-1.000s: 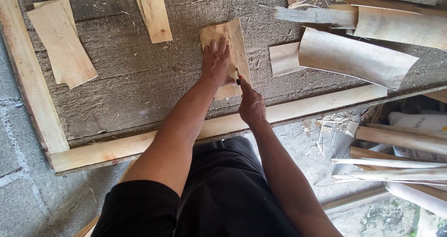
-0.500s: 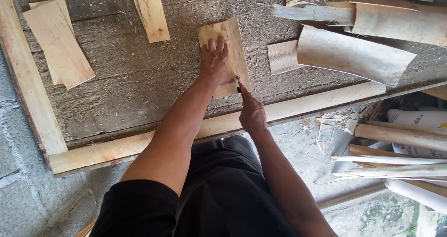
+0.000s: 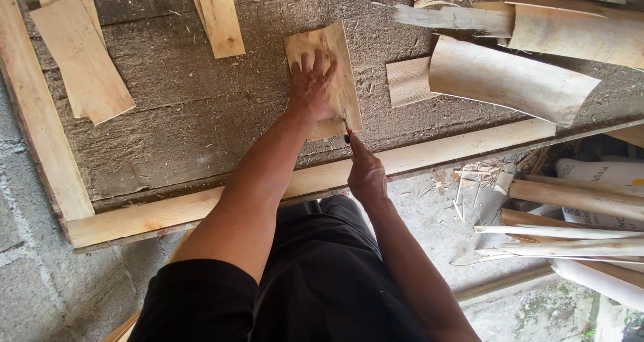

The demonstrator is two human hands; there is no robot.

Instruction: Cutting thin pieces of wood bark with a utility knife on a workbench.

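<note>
Rough grey boards edged with pale wooden battens are serving as a workbench, dusted with shavings. On it, the left hand is lying flat with fingers spread, pressing down a small rectangular wood sheet. The right hand is closing around a small cutting tool, its tip touching the sheet's near right edge. Curved bark-like wood pieces are lying to the right, flat offcuts to the left.
</note>
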